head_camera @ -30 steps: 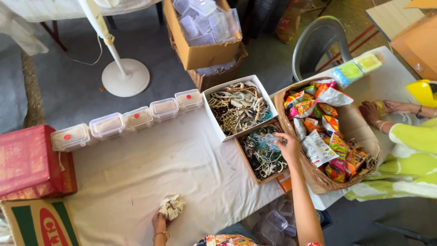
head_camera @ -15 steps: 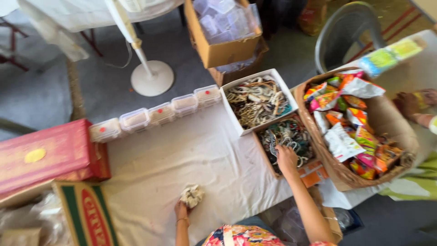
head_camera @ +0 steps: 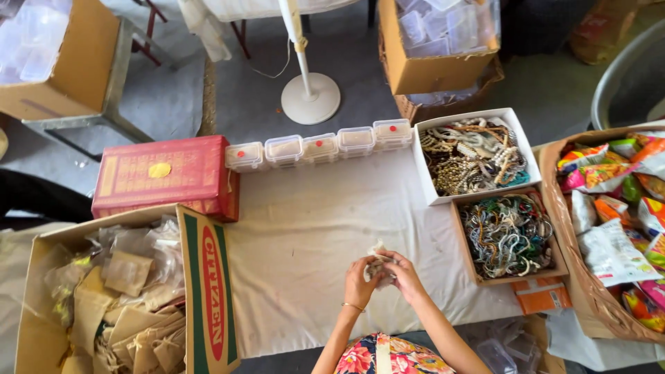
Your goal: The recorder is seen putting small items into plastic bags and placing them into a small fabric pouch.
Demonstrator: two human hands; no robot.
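The bench (head_camera: pixel 305 228), draped in a white cloth, carried everything. At its left end stood an open cardboard carton (head_camera: pixel 208 291) stuffed with small paper pouches and clear bags, and behind that, at the back left corner, lay a flat red box (head_camera: pixel 166 176). At the right end sat a woven basket (head_camera: pixel 564 228) heaped with bright snack packets. Just left of the basket, toward the back right, a white box (head_camera: pixel 474 156) held pale bead necklaces, and touching its front side a brown box (head_camera: pixel 509 239) held a tangle of green and silver bangles and chains. Along the back edge ran a row of small clear lidded tubs (head_camera: pixel 322 147), each marked with a red dot.

At the middle of the front edge both hands met. The left hand (head_camera: pixel 359 282) and the right hand (head_camera: pixel 406 277) each had their grip pinched on a small cream cloth pouch (head_camera: pixel 377 263), held just above the cloth between the fingertips; whether its mouth was open could not be told.

Judging from this, the risk lay in the pouch: so small and soft that a loose pinch could let it slip, or spill anything inside onto the cloth and over the front edge close by
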